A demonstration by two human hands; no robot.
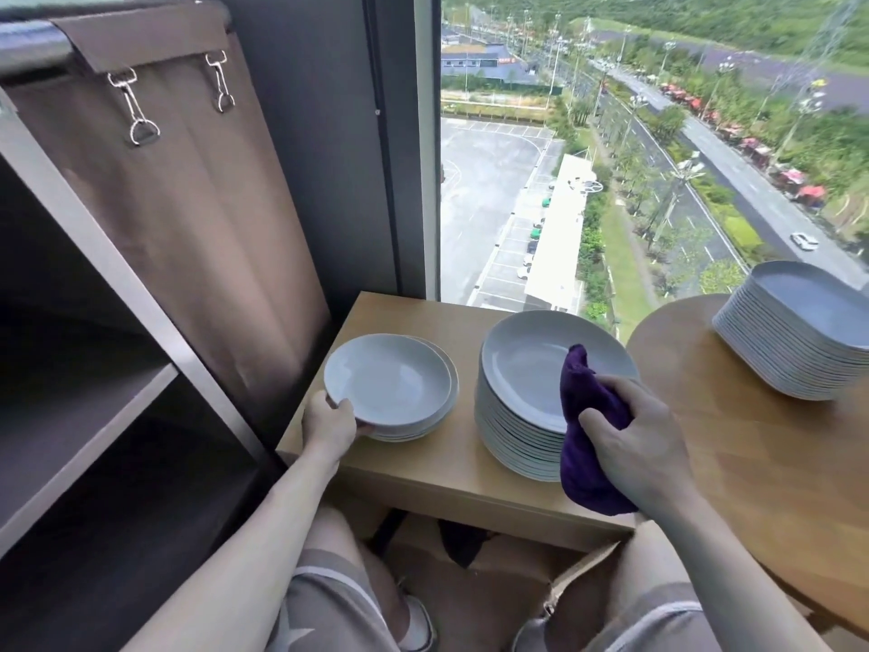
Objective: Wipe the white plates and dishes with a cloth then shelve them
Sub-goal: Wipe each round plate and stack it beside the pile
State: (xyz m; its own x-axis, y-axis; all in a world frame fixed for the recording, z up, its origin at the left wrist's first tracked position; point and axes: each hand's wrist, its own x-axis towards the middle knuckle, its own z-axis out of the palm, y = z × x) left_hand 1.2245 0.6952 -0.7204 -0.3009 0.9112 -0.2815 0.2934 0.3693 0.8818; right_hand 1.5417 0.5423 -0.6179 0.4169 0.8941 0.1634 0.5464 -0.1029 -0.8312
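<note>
Shelving in dark grey board (pixel 94 392) along the left, open-fronted, with a brown fabric cover (pixel 188 204) hanging at its side. Low rectangular pale-wood table (pixel 423 468) ahead, carrying the tall stack of round white plates (pixel 517 416) and, to its left, the short stack of shallow white dishes (pixel 390 383); round wooden table (pixel 752 463) on the right, bearing a stack of oblong white dishes (pixel 799 341). Bunching the purple cloth (pixel 583 463) in the right hand (pixel 644 444), fingers curled round it, just in front of the tall stack. Pinching the near rim of the short stack's top dish with the left hand (pixel 329 423), thumb above, fingers under it. Probably lifting that one dish for wiping. Best managed by tipping it clear of those below rather than dragging, keeping the hold at the rim, opening the cloth flat over the hollow, and sweeping round to the edge.
</note>
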